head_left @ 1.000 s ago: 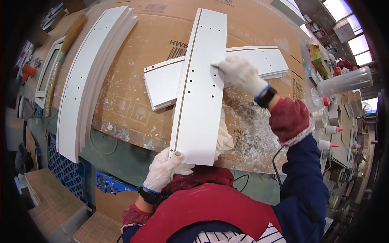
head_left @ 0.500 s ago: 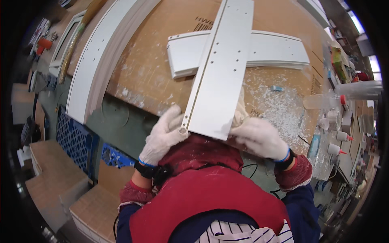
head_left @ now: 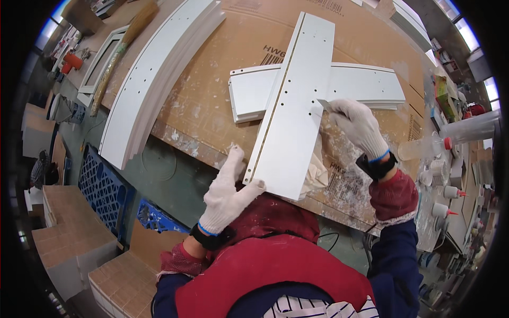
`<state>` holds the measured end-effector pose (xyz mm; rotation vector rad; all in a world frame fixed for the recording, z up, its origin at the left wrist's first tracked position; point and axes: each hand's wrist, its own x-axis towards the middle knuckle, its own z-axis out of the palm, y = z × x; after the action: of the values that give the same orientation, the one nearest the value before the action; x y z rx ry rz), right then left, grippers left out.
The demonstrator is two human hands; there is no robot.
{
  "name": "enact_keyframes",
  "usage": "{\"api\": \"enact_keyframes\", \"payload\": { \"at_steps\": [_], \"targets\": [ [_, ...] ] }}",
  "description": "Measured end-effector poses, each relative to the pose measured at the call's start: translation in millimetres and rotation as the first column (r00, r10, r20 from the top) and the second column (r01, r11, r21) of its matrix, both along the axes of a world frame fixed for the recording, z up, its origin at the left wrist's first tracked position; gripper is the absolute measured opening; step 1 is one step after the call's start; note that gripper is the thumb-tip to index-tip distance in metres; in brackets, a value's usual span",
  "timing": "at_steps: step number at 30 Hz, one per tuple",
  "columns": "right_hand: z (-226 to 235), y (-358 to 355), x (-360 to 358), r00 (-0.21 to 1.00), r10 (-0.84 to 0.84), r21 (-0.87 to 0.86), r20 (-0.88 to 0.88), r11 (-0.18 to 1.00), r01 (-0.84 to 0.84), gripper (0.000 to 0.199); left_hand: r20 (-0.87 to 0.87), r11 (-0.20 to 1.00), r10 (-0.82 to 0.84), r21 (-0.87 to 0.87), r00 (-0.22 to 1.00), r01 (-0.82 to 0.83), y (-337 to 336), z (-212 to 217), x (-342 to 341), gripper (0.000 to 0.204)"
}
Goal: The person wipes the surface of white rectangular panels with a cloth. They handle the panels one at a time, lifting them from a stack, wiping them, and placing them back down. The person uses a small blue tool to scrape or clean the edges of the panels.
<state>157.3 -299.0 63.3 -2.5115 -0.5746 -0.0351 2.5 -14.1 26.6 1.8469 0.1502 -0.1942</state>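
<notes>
Lying aslant, a long white flat board with a dark groove and small round holes points between 12 and 1 o'clock, its middle resting across a low stack of white slightly curved panels. That stack shows from under it at 9 and 3 o'clock, taking the board's middle as the centre of the dial. Both sit over a table covered with brown printed cardboard.

At 7 o'clock the left hand, in a white knitted glove, is at the board's near corner: the thumb touches the near end, and the fingers are spread wide from it, with the index finger reaching up beside the grooved edge. Between 3 and 4 o'clock the right hand, gloved alike, has its fingers curled narrowly around a thin grey blade. The tip overlaps the board's right edge in view; whether it touches cannot be told.

A crumpled cream cloth lies partly under the board between 5 and 6 o'clock, with white flakes scattered near it. Between 9 and 10 o'clock stands a taller stack of long curved white panels; at 8 o'clock, below the table, is a blue plastic lattice crate.
</notes>
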Motion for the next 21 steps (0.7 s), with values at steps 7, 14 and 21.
{"api": "enact_keyframes", "payload": {
  "at_steps": [7,14,21],
  "targets": [
    [-12.3,29.8,152.7,0.989,-0.101,-0.253,0.112,0.959,0.127,0.018,-0.41,0.837,-0.264,-0.547,0.873,-0.004,2.0,-5.6,21.2,0.041],
    [-32.0,32.9,255.8,0.968,-0.097,-0.443,0.231,0.876,0.193,0.017,-0.508,0.72,-0.411,-0.69,0.757,-0.072,9.6,-8.7,28.1,0.037],
    [-23.9,60.9,201.7,0.949,0.241,-0.41,0.204,0.901,-0.141,0.021,-0.566,0.696,-0.477,-0.711,0.673,-0.104,9.1,-8.0,37.4,0.036]
  ]
}}
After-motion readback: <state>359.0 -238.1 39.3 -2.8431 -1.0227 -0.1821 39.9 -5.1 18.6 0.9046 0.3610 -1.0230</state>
